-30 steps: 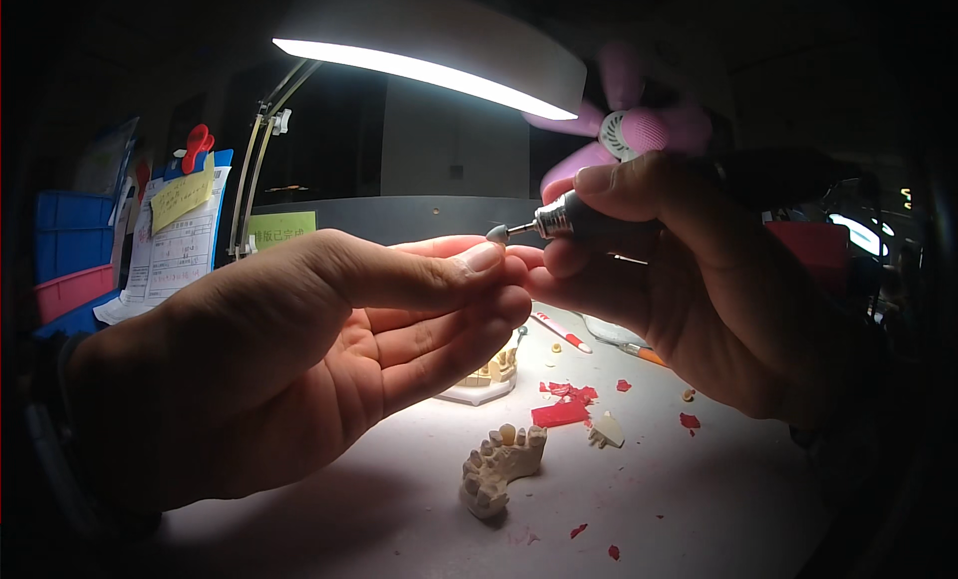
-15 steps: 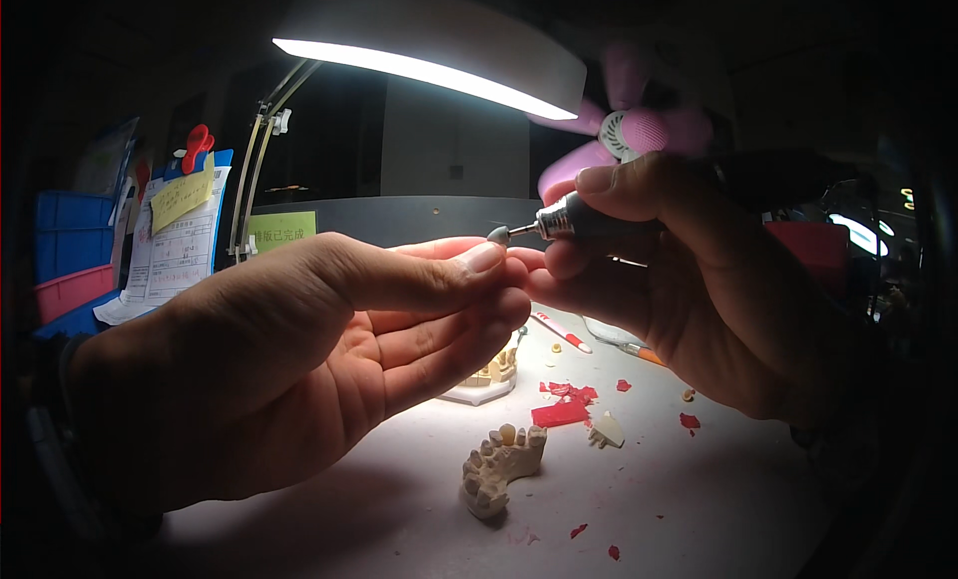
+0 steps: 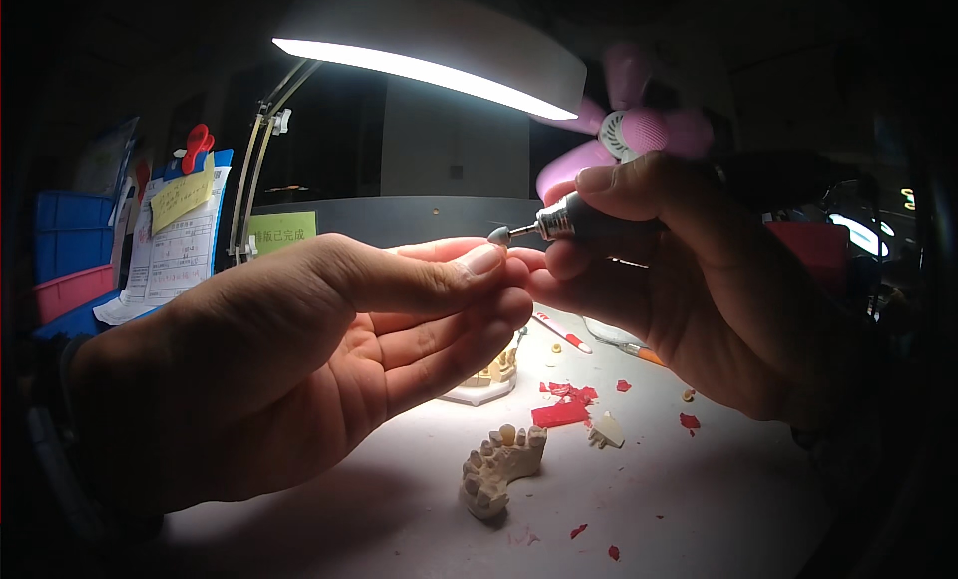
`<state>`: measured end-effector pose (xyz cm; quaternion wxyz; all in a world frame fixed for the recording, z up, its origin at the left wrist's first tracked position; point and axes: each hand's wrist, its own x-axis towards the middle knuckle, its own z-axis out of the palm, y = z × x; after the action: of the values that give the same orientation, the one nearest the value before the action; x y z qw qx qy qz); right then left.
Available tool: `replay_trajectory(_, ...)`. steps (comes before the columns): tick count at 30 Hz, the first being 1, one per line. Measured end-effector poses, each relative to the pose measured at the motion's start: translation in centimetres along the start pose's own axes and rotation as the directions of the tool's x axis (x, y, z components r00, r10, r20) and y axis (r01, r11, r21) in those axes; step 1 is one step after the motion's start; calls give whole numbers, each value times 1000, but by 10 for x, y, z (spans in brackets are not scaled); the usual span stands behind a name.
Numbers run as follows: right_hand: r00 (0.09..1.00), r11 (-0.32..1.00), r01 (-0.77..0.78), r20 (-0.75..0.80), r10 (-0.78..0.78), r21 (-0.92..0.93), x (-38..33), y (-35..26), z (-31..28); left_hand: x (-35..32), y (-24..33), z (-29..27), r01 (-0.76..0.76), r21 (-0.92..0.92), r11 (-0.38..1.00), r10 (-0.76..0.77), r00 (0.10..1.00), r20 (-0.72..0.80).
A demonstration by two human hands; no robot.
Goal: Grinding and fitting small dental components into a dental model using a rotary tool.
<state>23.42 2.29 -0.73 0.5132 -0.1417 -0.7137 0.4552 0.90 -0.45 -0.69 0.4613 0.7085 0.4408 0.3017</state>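
Observation:
My right hand (image 3: 704,280) grips a dark rotary handpiece (image 3: 609,220) with a silver collar. Its thin shank points left and carries a small grey grinding tip (image 3: 499,236). At that tip, the thumb and forefinger of my left hand (image 3: 329,359) are pinched together; whatever lies between them is too small or too covered to make out. The two hands meet at the fingertips. Below them on the white tabletop stands a beige plaster dental model (image 3: 504,467) with one yellowish tooth. Another model on a white base (image 3: 481,391) is partly behind my left fingers.
Red wax pieces (image 3: 561,412) and a pale plaster fragment (image 3: 608,430) lie beyond the model. A red-and-white pen-like tool (image 3: 562,331) is farther back. Overhead hangs a lit lamp (image 3: 429,70); a pink fan (image 3: 639,130) stands behind. Left are a clipboard with papers (image 3: 175,240) and blue bins (image 3: 75,235).

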Motion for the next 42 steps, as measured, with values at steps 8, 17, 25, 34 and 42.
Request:
replay_trajectory(8,1000,999,-14,-9,14,48,0,-1,-1,0,-1,-1,17,31,999,-17,1000,0)
replay_trajectory(17,1000,998,-8,-3,8,57,-1,-2,-1,1,-1,0,36,65,997,-37,999,0)
replay_trajectory(25,1000,997,-18,15,17,74,-2,-2,-2,1,-1,1,23,15,1000,-23,1000,-13)
replay_trajectory(34,994,988,-40,-91,54,147,-1,-8,-6,1,-1,-2,42,51,998,-41,999,-17)
replay_trajectory(42,881,921,-176,-361,305,348,1,-17,-18,1,0,-3,89,161,983,-89,996,-5)
